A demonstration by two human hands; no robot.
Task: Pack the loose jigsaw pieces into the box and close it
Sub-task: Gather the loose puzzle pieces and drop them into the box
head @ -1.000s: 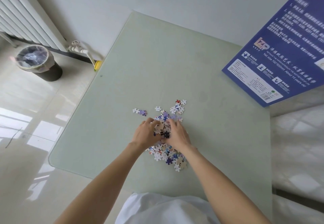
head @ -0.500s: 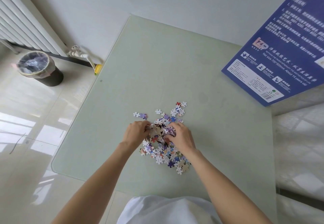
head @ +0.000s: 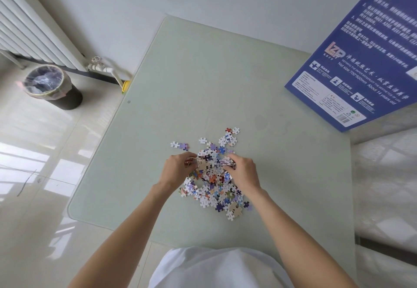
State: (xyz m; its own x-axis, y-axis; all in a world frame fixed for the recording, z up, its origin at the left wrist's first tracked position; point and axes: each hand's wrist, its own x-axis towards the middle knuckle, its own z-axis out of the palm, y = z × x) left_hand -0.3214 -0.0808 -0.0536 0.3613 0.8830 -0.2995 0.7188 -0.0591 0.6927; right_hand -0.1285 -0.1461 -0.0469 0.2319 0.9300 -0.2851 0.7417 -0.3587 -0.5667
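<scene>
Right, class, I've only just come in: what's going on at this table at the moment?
A person is gathering loose jigsaw pieces heaped on a pale green table. The left hand and the right hand each grip a small clutch of pieces at the far side of the heap. A few stray pieces lie apart beyond the left hand. The blue box rests at the table's far right corner; nothing shows any pieces packed yet.

Multicoloured jigsaw pieces (head: 214,186), pale green table (head: 203,80), blue box (head: 365,57)
</scene>
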